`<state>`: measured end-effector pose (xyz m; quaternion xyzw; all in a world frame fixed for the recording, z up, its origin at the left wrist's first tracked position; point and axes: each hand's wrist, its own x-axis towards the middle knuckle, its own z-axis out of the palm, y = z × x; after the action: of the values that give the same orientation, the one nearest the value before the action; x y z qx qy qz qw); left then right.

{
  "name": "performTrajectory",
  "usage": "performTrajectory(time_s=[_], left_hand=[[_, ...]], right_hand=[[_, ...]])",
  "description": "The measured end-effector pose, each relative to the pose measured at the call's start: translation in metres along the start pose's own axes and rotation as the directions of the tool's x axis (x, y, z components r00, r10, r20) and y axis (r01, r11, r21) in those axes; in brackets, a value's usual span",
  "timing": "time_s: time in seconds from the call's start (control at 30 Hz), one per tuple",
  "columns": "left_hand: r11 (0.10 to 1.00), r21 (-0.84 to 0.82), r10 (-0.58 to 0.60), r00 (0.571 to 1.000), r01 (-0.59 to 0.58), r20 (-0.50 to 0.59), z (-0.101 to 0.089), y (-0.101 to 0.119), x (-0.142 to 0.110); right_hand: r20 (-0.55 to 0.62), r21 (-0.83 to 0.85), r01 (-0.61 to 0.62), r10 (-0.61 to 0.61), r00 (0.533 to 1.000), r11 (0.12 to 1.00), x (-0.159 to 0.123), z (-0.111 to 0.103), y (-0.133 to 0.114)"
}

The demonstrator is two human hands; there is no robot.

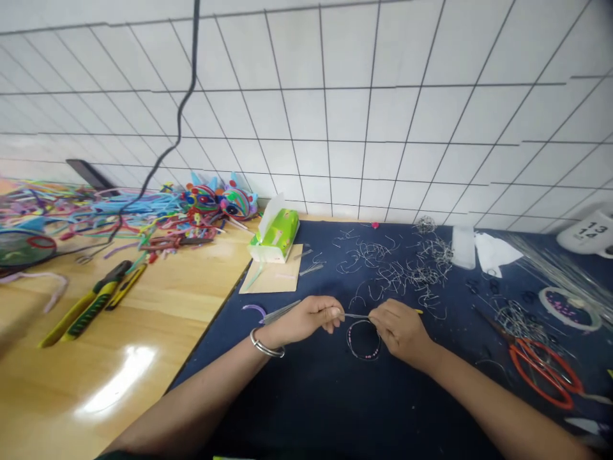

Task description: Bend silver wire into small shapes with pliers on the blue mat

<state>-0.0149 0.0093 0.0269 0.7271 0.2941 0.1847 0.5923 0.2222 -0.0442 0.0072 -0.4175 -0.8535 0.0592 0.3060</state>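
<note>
Between my two hands a thin bundle of silvery wires (355, 315) is stretched level above the dark blue mat. My left hand (313, 317), with a silver bangle on its wrist, pinches one end between thumb and fingers; more strands trail out behind it to the left. The fingers of my right hand (400, 329) are closed on the other end. A small yellow tip (419, 311) sticks out beyond the right knuckles; the rest of it is hidden. Just below the wires lies a beaded wire loop (354, 351) with pink and pale beads, close to my right hand.
Wire scraps (412, 271) litter the dark blue mat (306, 409). Orange-handled scissors (567, 370), a bead dish (546, 300) and a mug (587, 235) are rightward. A green tissue pack (282, 233) stands behind. Left are pliers (93, 306) and a pile of pipe cleaners (138, 207).
</note>
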Motion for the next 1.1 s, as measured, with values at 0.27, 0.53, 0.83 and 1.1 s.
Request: performTrajectory(time_s=[0.27, 0.53, 0.83, 1.1], left_hand=[[0.936, -0.326, -0.156, 0.986, 0.130, -0.055, 0.004, -0.012, 0.006], [0.852, -0.501, -0.228, 0.969, 0.151, -0.097, -0.002, -0.009, 0.006], [0.596, -0.777, -0.255, 0.965, 0.205, 0.059, 0.001, -0.011, 0.004], [0.563, -0.811, -0.173, 0.982, 0.159, 0.072, 0.008, -0.020, 0.001]], right_hand=[[-0.012, 0.000, 0.005, -0.005, 1.000, 1.000, -0.001, 0.009, 0.009], [-0.029, -0.144, 0.099, -0.104, 0.994, 0.985, -0.001, 0.005, 0.017], [-0.051, -0.086, 0.093, -0.097, 0.994, 0.992, -0.001, 0.005, 0.016], [-0.040, -0.014, 0.123, -0.124, 0.991, 0.992, 0.000, 0.003, 0.012]])
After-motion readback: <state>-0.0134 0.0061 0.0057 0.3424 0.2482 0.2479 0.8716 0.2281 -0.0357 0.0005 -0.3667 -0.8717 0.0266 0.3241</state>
